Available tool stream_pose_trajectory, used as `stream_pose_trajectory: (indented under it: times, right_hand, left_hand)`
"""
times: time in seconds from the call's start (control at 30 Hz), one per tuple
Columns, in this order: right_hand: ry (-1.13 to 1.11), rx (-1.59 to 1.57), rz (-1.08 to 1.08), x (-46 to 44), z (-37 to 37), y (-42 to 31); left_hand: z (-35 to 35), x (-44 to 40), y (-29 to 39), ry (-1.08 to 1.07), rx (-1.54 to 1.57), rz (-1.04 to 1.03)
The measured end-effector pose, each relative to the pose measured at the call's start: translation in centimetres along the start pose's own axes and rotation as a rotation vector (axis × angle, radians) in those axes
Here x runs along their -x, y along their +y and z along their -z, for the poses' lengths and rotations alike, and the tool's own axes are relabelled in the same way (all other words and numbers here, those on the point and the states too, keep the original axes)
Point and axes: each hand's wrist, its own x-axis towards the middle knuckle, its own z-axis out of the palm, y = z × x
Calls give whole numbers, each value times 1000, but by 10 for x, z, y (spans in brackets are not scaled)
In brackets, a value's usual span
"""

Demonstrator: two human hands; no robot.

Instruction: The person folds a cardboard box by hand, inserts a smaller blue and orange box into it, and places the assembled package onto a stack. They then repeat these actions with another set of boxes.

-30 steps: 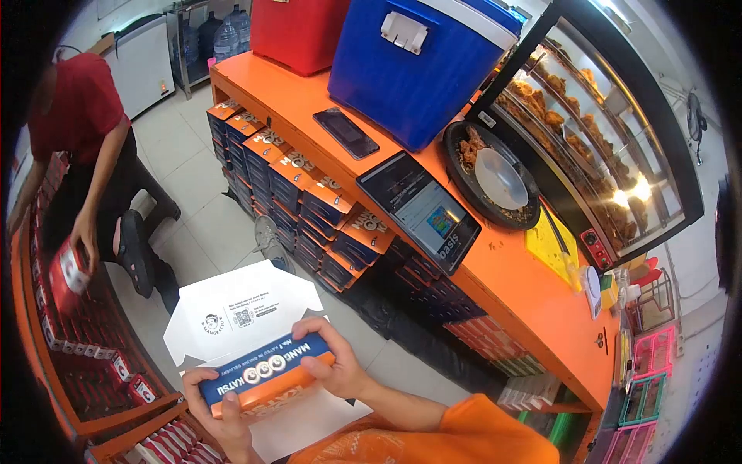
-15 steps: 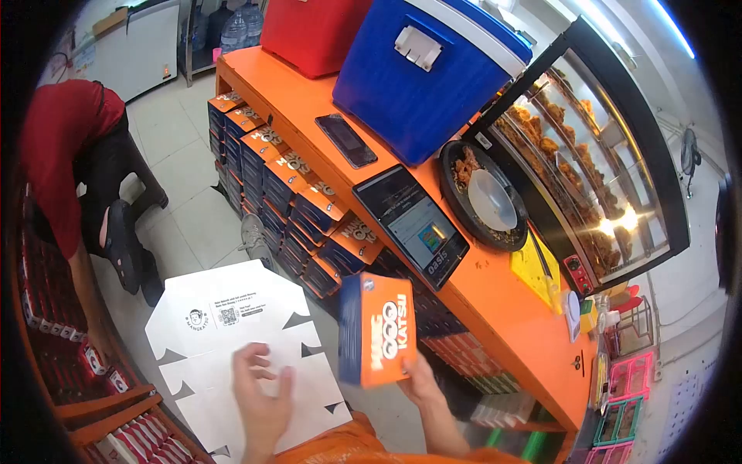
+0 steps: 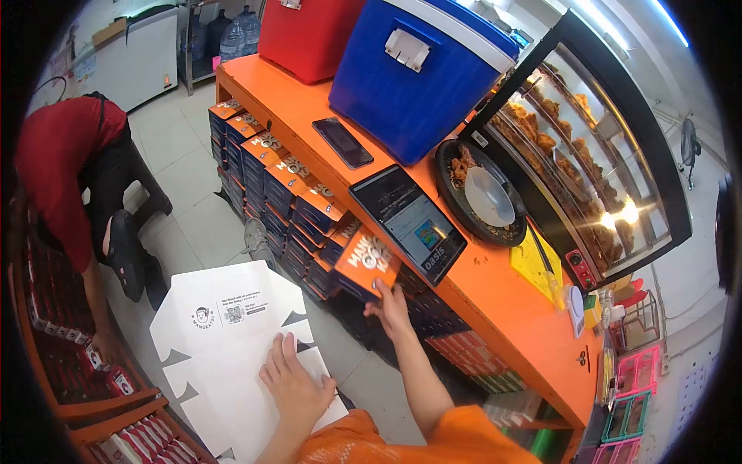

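My right hand (image 3: 389, 311) is closed around the near end of a folded orange and dark-blue food box (image 3: 365, 261) with white lettering. The box is beside the stacks of like boxes (image 3: 290, 166) under the counter. Across my lap lies a flat white unfolded box sheet (image 3: 232, 352), its printed logo and QR code facing up and dark gaps showing at its cut slots. My left hand (image 3: 295, 384) rests open on the right part of this sheet, fingers stretched out over it.
An orange counter (image 3: 495, 309) carries a phone (image 3: 342, 142), a tablet (image 3: 410, 224), a blue cooler (image 3: 410, 85), a black mortar-like dish (image 3: 514, 232) and a lit fried-food cabinet (image 3: 587, 155). At left, a person in red (image 3: 66, 147) bends towards a shelf of red boxes (image 3: 58, 309).
My right hand has carried the orange box up and away, towards the stacks, tilting it. My left hand, raised above the white sheet before, has come down onto it and shifted right.
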Motion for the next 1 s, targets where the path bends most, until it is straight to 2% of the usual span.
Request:
stream_pose_trajectory:
  times: [0.13,0.2,0.27,0.33,0.4,0.47,0.53,0.57,0.6,0.63,0.67,0.7,0.73,0.77,0.8,0.87,0.9,0.93,1.0]
  right_hand:
    - [25,-23,72,-40,-7,10]
    - [99,197,223,-30,-9,15]
    - [49,233,235,-6,-8,28]
    - [-356,272,79,13,-1,53]
    - [-719,312,94,56,-13,51]
    - [-787,486,85,95,-31,39]
    - [-780,451,97,106,-38,51]
    - [-776,422,112,109,-41,53]
    - [-775,419,116,107,-42,50]
    - [-786,515,14,105,-43,44]
    - [-795,609,-90,104,-44,37]
    - [-795,607,-83,106,-47,29]
    - [-660,797,50,113,-52,17]
    - [-517,978,183,119,-56,8]
    - [-521,973,189,121,-58,2]
    - [-262,821,942,126,-61,-7]
    - [-391,681,967,131,-57,-16]
    - [-387,671,973,139,-59,-27]
    - [-867,173,764,158,-65,-46]
  left_hand:
    - [14,3,-11,-45,102,66]
    - [24,5,-12,-95,101,86]
    - [31,8,-13,-157,102,106]
    - [34,9,-13,-257,-21,112]
    - [36,8,-19,-330,20,158]
    - [40,5,-22,-394,58,201]
    - [51,4,-22,-410,384,289]
    - [56,5,-26,-410,381,285]
    - [62,6,-32,-406,577,288]
    - [68,9,-35,-403,772,290]
    - [74,15,-33,-405,770,285]
    - [80,22,-28,-221,869,317]
    - [84,29,-26,-31,963,349]
    - [96,28,-33,-77,884,251]
    - [103,28,-32,-72,879,248]
    - [135,5,-4,30,876,142]
    - [118,11,-14,81,1009,203]
    - [116,9,-15,81,1001,194]
    - [118,7,-16,137,990,181]
